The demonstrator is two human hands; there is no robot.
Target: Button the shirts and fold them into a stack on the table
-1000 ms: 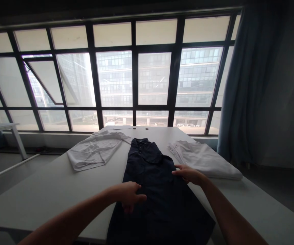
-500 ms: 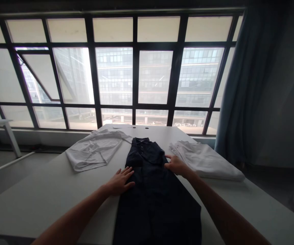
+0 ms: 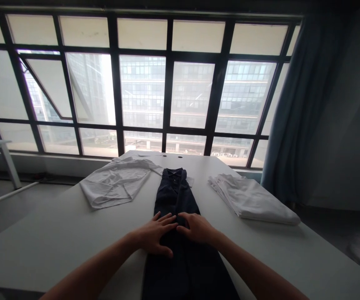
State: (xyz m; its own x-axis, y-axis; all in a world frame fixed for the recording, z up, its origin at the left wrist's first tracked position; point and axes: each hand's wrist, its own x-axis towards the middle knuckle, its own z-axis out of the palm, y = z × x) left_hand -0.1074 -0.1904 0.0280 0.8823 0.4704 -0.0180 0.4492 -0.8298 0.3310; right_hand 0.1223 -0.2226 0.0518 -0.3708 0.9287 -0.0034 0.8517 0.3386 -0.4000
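A dark navy button-up shirt [image 3: 187, 262] lies lengthwise on the white table, its collar pointing toward the window. Its right side is folded inward, so the upper part looks narrow. My left hand [image 3: 156, 233] rests flat on the middle of the shirt with fingers spread. Close beside it, my right hand [image 3: 197, 227] has its thumb and forefinger curled together on the folded layer of the shirt near the centre line. The fingertips of both hands almost meet.
A white garment [image 3: 117, 181] lies loosely spread on the left of the table [image 3: 57, 233]. Folded white cloths [image 3: 255, 200] are stacked on the right. A small pale piece [image 3: 190, 181] shows beside the collar. Windows and a blue curtain [image 3: 298, 108] stand behind.
My right hand has brought the shirt's right side inward to the middle, making it narrower. The left hand has shifted right, further onto the shirt. A small pale piece now shows near the collar.
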